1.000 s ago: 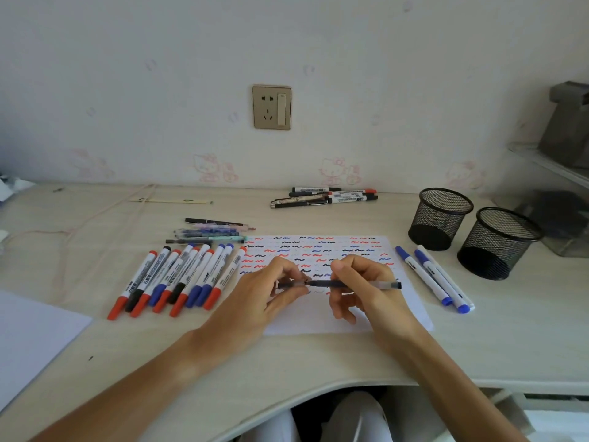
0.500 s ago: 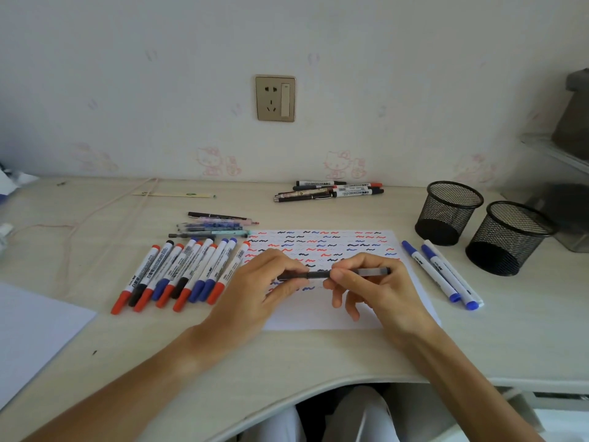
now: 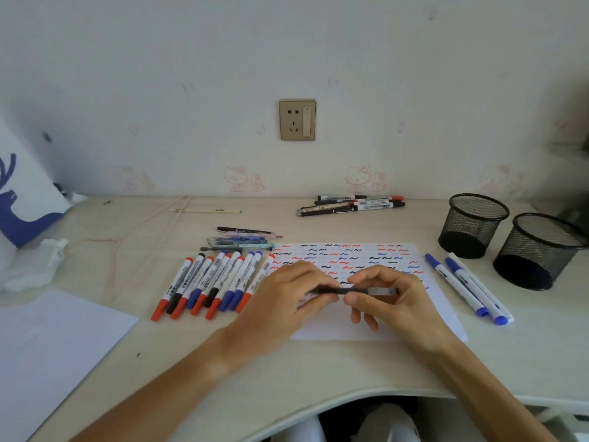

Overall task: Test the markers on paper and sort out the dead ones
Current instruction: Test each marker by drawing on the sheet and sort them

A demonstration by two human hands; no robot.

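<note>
Head view: my left hand (image 3: 287, 301) and right hand (image 3: 385, 298) pinch dark pen (image 3: 353, 291) over test paper (image 3: 446, 311). Squiggles fill upper rows; marker row (image 3: 210, 282) left on surface, likely untested.

My left hand (image 3: 280, 301) and right hand (image 3: 392, 301) are bare, without rings, watch or gloves. Both my forearms are uncovered, with no sleeves showing. Below the desk edge, I wear light-coloured clothing (image 3: 385, 422) over my lap.
</note>
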